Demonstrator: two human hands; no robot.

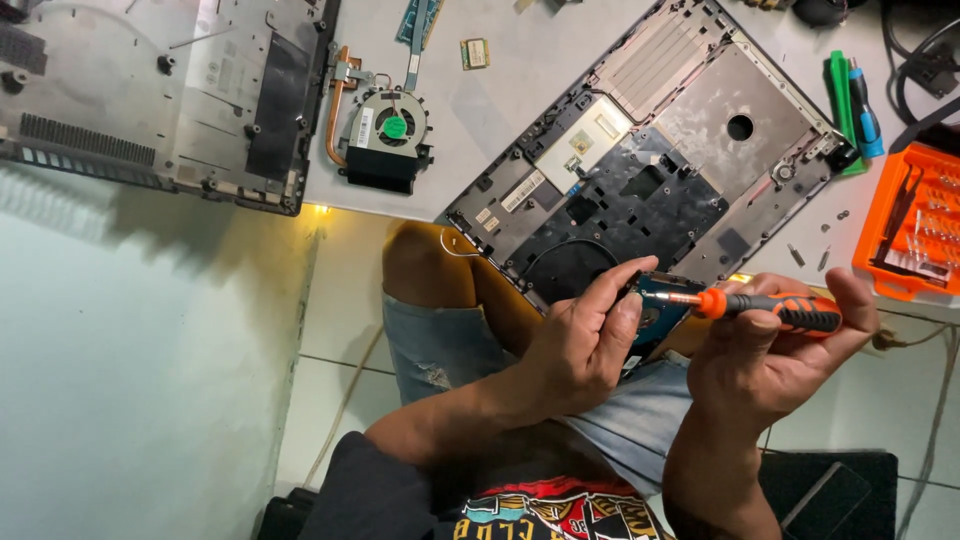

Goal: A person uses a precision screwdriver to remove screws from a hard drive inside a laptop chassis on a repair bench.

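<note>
I see my right hand clamped on the light, stiff orange screwdriver; my left hand pinches its thin tip at 9 o'clock.

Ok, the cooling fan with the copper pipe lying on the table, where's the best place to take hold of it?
Probably by the black fan housing, coming straight down from above. The cooling fan lies flat on the table with bare surface on both flanks, so fingers can pinch its rigid side walls. Avoid the thin copper pipe curving off its left, which looks easy to bend, and the open blades in the middle.
</note>
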